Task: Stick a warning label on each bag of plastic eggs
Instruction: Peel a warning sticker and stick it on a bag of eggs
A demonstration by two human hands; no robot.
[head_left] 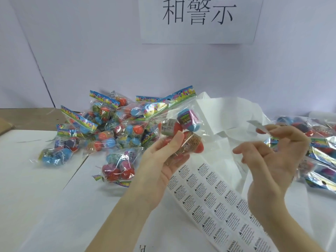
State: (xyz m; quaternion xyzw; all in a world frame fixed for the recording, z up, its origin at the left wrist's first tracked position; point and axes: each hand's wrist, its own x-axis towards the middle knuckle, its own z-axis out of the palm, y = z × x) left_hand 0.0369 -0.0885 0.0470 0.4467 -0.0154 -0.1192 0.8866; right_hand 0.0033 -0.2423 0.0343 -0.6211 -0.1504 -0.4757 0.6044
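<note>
My left hand (163, 160) holds up a clear bag of plastic eggs (179, 124) with a colourful header card, thumb pressed on its front. A single white warning label (258, 126) is pinched between the thumb and fingertips of my right hand (272, 155), which hovers to the right of the bag and apart from it. Below both hands lies a long sheet of warning labels (214, 202) running toward the bottom right. A pile of egg bags (109, 131) sits on the table to the left.
More egg bags (320, 153) lie at the right edge. Crumpled white backing paper (223, 115) rises behind the hands. A white sign with large characters (198, 19) hangs on the back wall. The white table surface (36, 188) has a brown cardboard edge (5, 124) at far left.
</note>
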